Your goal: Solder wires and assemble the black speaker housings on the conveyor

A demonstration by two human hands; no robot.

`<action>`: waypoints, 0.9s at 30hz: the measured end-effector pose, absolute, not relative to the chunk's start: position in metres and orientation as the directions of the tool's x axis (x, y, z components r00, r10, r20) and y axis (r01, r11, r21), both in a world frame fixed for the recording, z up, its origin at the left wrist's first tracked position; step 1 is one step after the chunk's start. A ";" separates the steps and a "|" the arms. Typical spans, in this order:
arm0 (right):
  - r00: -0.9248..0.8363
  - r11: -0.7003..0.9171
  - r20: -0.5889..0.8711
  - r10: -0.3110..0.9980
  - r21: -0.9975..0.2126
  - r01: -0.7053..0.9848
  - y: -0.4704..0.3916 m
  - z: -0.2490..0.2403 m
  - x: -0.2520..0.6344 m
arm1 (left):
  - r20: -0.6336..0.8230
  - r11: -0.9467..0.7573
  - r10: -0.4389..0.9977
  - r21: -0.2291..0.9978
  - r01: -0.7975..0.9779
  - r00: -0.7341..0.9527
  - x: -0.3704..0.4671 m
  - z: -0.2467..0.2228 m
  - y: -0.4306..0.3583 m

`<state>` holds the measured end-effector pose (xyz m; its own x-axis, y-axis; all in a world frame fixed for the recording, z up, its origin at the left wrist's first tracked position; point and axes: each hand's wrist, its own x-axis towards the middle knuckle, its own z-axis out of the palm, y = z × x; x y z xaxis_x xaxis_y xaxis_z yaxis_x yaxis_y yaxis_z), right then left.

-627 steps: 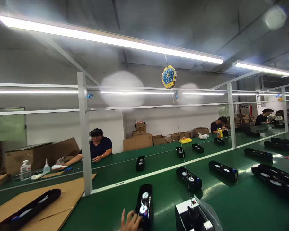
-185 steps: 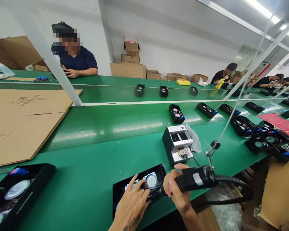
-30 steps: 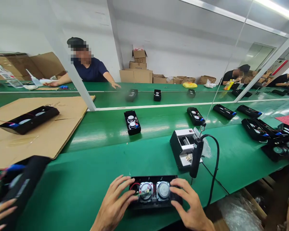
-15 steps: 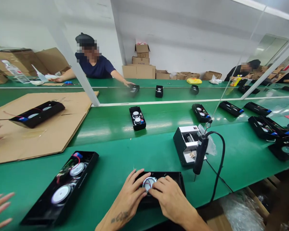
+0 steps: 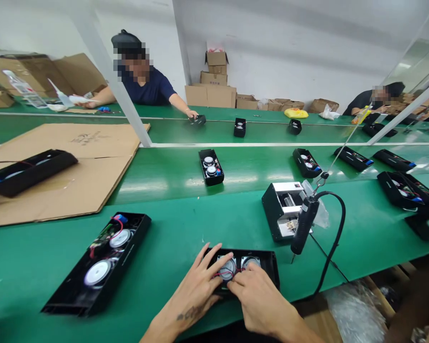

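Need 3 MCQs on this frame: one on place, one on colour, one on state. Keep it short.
1. Where does the electric screwdriver hang?
A. right of the speaker housing under the hands
B. on the cardboard sheet
C. in the left hand

2. What colour is the belt surface?
A. grey
B. green
C. blue

3. What are the hands doing?
A. both rest on the speaker housing
B. both are lifted clear of it
C. the right hand grips the screwdriver

Answers:
1 A: it dangles from a cord beside the white box, right of the housing.
2 B: the belt is green throughout.
3 A: the left hand and right hand both lie on the housing, fingers at the round drivers.
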<state>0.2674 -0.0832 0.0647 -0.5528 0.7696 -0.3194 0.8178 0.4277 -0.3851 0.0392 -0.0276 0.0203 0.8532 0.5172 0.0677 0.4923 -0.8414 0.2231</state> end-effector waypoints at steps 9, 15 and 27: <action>-0.507 0.375 -0.288 0.813 -0.406 0.833 -0.088 0.042 0.265 | 0.116 -0.829 0.461 0.410 0.380 0.880 0.035 -0.010 -0.014; -0.489 0.211 -0.290 0.823 -0.642 0.737 -0.031 0.065 0.285 | -0.134 -0.600 0.515 0.649 0.468 0.847 0.059 0.018 0.036; -0.446 0.192 -0.334 0.830 -0.580 0.792 0.011 0.077 0.282 | -0.315 -0.332 0.462 0.805 0.491 0.829 0.077 0.038 0.085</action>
<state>0.2823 0.0109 0.0771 -0.4458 0.8305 -0.3340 0.7918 0.1918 -0.5799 0.0771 0.0851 0.0381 0.8291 0.4622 -0.3147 0.4910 -0.3322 0.8053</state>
